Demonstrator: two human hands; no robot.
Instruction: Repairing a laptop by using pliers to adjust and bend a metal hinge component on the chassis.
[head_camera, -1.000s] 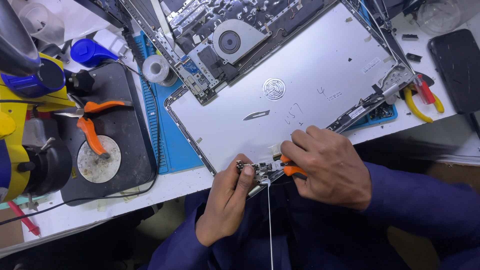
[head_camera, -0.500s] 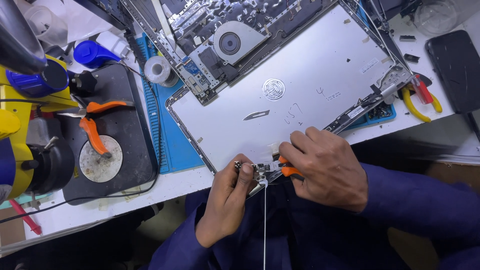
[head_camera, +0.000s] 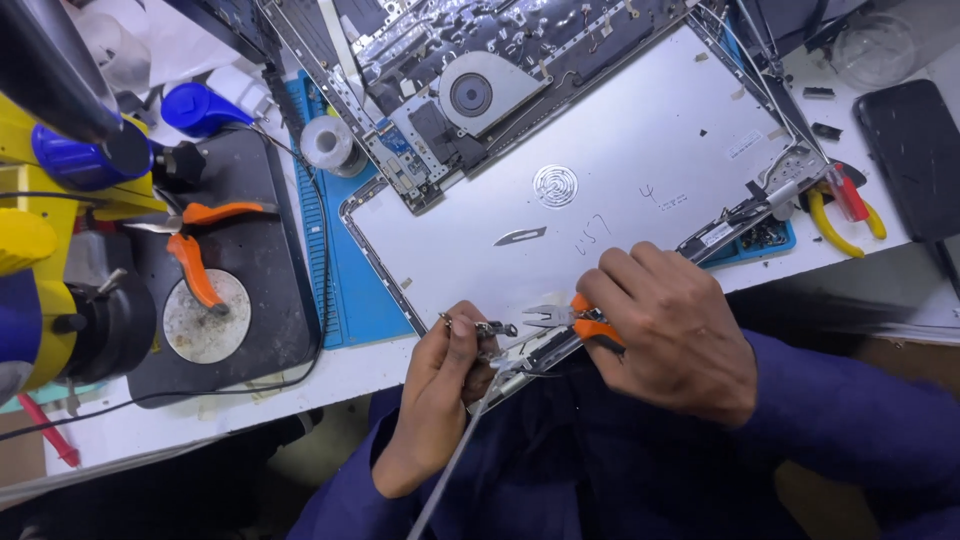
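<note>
Right hand (head_camera: 672, 330) grips orange-handled pliers (head_camera: 572, 320); left hand (head_camera: 445, 385) pinches hinge (head_camera: 487, 329).

My left hand (head_camera: 440, 385): forearm rising from the lower edge of view, wrist bent, fingers (head_camera: 462, 335) pinched shut at the near edge of the counter. My right hand (head_camera: 665, 330): blue-sleeved forearm entering from the right, knuckles up, fingers curled closed in a grip, tips pointing left toward the left hand, just beside it.

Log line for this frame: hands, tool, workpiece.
left hand: pinching small metal hinge part | right hand: gripping orange-handled pliers, tips at part | workpiece: silver laptop lid panel, near edge
</note>
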